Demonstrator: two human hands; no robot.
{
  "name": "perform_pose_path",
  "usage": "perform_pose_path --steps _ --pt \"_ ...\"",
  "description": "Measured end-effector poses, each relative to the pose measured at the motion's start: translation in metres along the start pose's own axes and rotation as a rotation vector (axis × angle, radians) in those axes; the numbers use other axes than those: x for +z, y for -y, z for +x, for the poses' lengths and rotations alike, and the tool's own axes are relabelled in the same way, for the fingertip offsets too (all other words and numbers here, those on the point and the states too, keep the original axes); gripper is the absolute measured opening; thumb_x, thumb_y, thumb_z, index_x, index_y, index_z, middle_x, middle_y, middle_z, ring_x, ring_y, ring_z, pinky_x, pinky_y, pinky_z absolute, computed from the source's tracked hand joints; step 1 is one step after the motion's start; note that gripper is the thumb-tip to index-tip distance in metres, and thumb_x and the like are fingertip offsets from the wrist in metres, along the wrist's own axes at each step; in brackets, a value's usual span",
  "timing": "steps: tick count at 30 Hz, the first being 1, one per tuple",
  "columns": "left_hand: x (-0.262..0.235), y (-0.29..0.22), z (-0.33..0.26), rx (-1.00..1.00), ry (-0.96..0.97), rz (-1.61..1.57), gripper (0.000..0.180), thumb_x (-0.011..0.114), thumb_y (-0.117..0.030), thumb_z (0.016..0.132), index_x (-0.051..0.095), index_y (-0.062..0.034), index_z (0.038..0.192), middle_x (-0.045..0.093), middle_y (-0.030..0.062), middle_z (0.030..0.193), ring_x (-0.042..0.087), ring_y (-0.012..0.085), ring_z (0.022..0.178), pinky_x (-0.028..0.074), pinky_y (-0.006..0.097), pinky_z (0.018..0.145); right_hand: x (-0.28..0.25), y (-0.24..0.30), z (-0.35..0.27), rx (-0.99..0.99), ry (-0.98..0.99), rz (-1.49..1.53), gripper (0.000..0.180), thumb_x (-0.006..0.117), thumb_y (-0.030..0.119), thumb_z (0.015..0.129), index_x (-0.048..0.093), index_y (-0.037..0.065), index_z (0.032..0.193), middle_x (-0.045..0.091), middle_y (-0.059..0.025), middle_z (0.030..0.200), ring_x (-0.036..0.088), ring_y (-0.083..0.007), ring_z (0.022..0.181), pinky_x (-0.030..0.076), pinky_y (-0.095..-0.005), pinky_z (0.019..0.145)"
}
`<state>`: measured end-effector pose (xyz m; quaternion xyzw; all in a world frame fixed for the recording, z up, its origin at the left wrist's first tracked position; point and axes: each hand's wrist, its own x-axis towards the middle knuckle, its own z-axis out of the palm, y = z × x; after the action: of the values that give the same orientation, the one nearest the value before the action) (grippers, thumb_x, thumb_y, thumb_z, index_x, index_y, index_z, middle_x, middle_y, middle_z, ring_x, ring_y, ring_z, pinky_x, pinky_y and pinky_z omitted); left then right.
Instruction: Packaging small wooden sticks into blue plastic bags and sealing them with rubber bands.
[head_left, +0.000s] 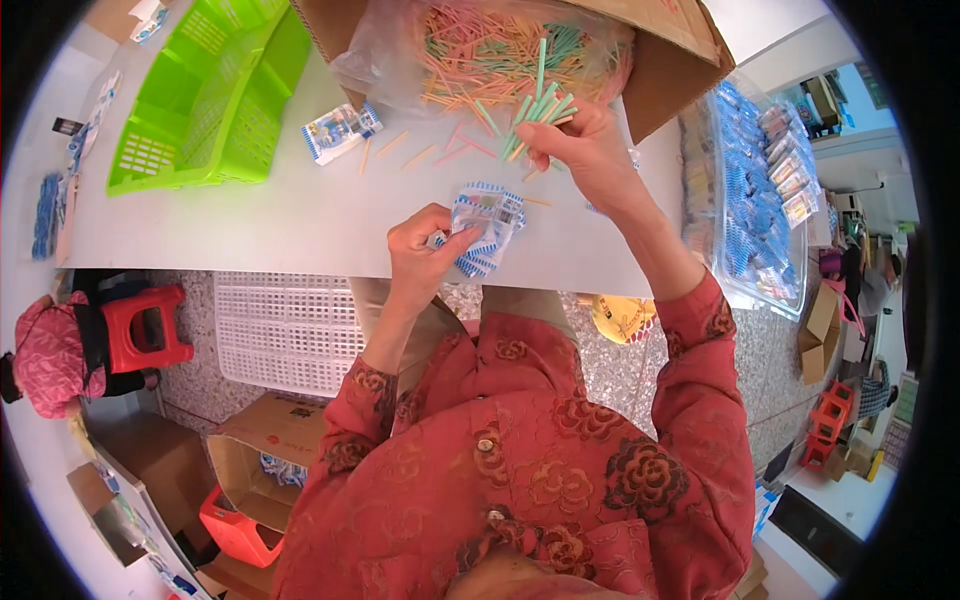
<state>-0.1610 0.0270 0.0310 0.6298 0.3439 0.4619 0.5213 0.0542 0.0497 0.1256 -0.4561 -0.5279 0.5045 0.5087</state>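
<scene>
My left hand (pixel 428 248) is closed on a few small blue-and-white plastic packets (pixel 487 222), holding them over the table's near edge. Up and to the right, my right hand (pixel 580 150) pinches a bunch of thin pastel sticks (pixel 543 108), mostly green with some orange. Just beyond that hand, a cardboard box (pixel 668 62) lined with clear plastic lies open toward me. Loose pink, orange and green sticks (pixel 500 50) fill it in a heap. Several more sticks (pixel 420 156) lie scattered on the table, near another blue-and-white packet (pixel 340 130).
A bright green plastic basket (pixel 205 100) stands on the white table (pixel 210 225) at the left. At the right, a clear bin (pixel 745 285) holds many blue packets. A white crate (pixel 290 335) and a red stool (pixel 148 330) are below; a person (pixel 60 350) sits at far left.
</scene>
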Motion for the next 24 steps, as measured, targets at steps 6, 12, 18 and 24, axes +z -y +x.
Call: perform_pose_path --steps 6,12,18,24 --pt "0.007 -0.001 0.005 0.085 -0.031 0.059 0.01 0.074 -0.001 0.072 0.064 0.0006 0.072 0.062 0.0026 0.07 0.055 0.0075 0.06 0.041 0.022 0.055 0.011 0.012 -0.014 0.145 0.097 0.132 0.009 0.068 0.011 0.083 0.063 0.003 0.083 0.06 0.0005 0.07 0.053 -0.0055 0.058 0.042 -0.0216 0.051" --pt "0.007 -0.012 0.011 0.143 -0.014 0.141 0.011 0.074 0.0 0.072 0.063 0.0007 0.071 0.062 0.0041 0.07 0.056 0.0099 0.06 0.042 0.024 0.054 0.011 0.006 -0.015 0.113 0.097 -0.015 0.011 0.069 0.012 0.083 0.063 0.003 0.085 0.061 0.001 0.071 0.053 -0.0045 0.058 0.042 -0.0207 0.051" --pt "0.014 -0.012 0.018 0.129 -0.058 0.121 0.019 0.074 0.001 0.072 0.055 0.0008 0.067 0.055 0.0022 0.065 0.048 0.0079 0.06 0.038 0.023 0.056 0.018 0.011 -0.018 -0.014 0.059 -0.193 0.01 0.067 0.01 0.084 0.064 0.002 0.088 0.057 0.0041 0.07 0.047 0.0 0.062 0.038 -0.0182 0.052" --pt "0.015 -0.008 0.026 0.105 -0.036 0.071 0.013 0.072 0.0 0.075 0.06 0.0012 0.072 0.057 0.001 0.069 0.05 0.0066 0.064 0.039 0.021 0.058 0.016 0.022 -0.018 0.006 0.151 -0.318 0.012 0.066 0.009 0.085 0.064 0.0 0.093 0.056 0.0044 0.073 0.048 -0.0006 0.066 0.04 -0.0183 0.055"
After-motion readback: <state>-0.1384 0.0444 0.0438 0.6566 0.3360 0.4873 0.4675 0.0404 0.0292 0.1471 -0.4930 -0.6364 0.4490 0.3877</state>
